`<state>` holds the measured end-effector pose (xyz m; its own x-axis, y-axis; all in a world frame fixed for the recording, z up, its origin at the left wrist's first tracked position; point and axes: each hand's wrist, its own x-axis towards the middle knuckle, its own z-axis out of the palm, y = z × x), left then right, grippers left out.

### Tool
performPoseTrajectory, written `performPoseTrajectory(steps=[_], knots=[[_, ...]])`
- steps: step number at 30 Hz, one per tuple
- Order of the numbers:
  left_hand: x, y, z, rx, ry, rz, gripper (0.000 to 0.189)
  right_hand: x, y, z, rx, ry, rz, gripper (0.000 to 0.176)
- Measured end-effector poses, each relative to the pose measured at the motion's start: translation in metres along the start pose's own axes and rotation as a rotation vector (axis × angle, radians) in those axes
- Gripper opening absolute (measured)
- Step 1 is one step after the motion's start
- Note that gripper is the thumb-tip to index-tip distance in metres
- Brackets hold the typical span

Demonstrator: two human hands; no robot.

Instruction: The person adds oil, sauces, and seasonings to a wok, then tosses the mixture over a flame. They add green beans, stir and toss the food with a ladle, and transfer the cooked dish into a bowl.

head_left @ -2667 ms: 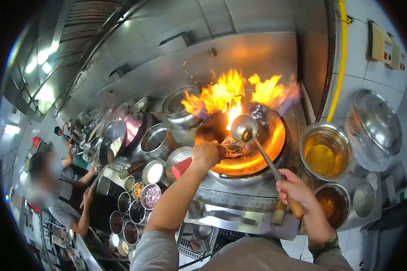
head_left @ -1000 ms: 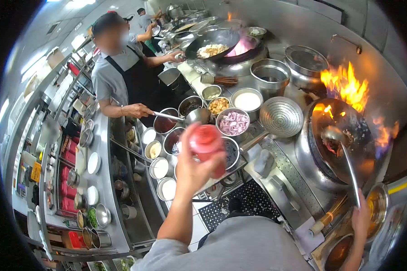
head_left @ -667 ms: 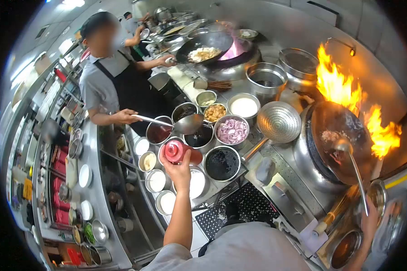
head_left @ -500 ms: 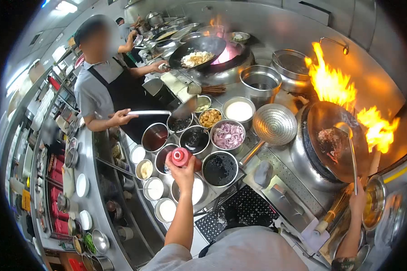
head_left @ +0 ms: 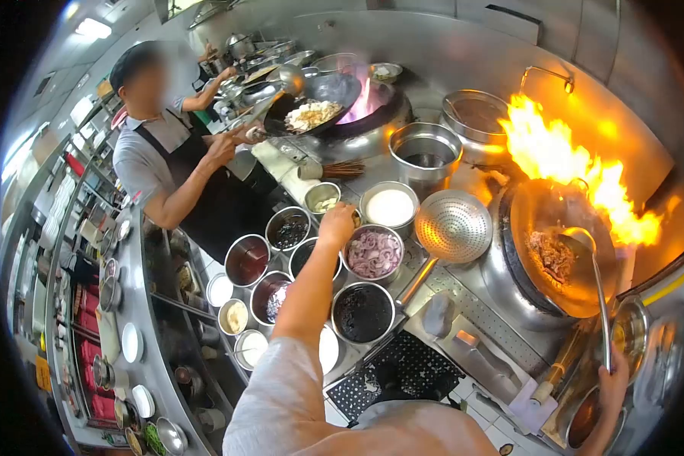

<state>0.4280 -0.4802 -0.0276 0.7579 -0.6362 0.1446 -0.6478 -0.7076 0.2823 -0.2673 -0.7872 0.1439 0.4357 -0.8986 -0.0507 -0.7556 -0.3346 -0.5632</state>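
- In the head view, reaches with the left hand (head_left: 336,224) over a mostly hidden pot (head_left: 357,219), between the small pot of pale pieces (head_left: 324,189) and the pot of sliced onions (head_left: 376,282).
- Cannot tell the spread of the left fingertips, or any hold there.
- Grasps the long ladle (head_left: 603,311) near its lower end with the right hand (head_left: 614,374), fingers curled around the handle.
- Tilts the ladle's bowl inside the wok (head_left: 536,205), just beside the browned food (head_left: 551,258).
- Shows tall flames (head_left: 562,152) at the wok's far rim.
- Shows a perforated strainer (head_left: 454,226) near the wok, between it and the onions.
- Shows, beyond the pots, a co-worker (head_left: 159,152) beside a second wok (head_left: 346,87) of pale food (head_left: 311,115).
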Motion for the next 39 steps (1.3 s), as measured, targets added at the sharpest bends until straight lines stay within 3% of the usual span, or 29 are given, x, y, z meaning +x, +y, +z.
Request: performPoseTrajectory(steps=[2,4,7,9,17,19,24,26,29,30,35,39], knots=[[0.001,0.0,-0.002,0.041,-0.052,0.0,0.033,-0.02,0.024,0.006,0.193,0.017,0.097,0.067],[0.003,-0.003,-0.003,0.023,-0.093,-0.005,0.032,-0.043,-0.015,0.015,0.45,0.04,0.199,0.064],[0.006,-0.002,-0.011,0.065,-0.149,0.01,0.03,-0.064,-0.059,0.034,0.677,-0.032,0.177,0.067],[0.01,-0.007,-0.004,0.078,-0.116,0.041,0.023,-0.068,-0.093,0.057,0.967,-0.174,0.243,0.067],[0.017,-0.02,0.008,-0.009,-0.07,0.097,0.018,-0.037,-0.221,0.151,1.104,-0.743,0.282,0.062],[0.021,-0.026,0.005,-0.072,-0.098,0.131,0.018,-0.025,-0.241,0.174,1.068,-0.808,0.267,0.06],[0.023,-0.033,-0.009,-0.269,-0.066,-0.025,0.02,-0.008,-0.277,0.217,0.968,-0.889,0.214,0.056],[0.03,-0.029,-0.022,-0.299,-0.045,-0.078,0.025,-0.004,-0.283,0.231,0.985,-0.906,0.2,0.054],[0.047,-0.003,-0.043,-0.589,-0.042,-0.043,0.028,-0.003,-0.286,0.235,1.063,-0.963,0.235,0.051],[0.049,0.018,-0.062,-0.769,-0.181,-0.078,0.033,-0.003,-0.286,0.234,1.098,-0.987,0.254,0.05],[0.087,0.067,-0.066,-0.654,0.022,0.104,0.034,-0.015,-0.256,0.214,1.383,-1.023,0.447,0.049],[0.066,0.146,-0.123,-0.7,0.164,0.168,0.033,-0.034,-0.214,0.169,1.538,-0.9,0.488,0.052]])
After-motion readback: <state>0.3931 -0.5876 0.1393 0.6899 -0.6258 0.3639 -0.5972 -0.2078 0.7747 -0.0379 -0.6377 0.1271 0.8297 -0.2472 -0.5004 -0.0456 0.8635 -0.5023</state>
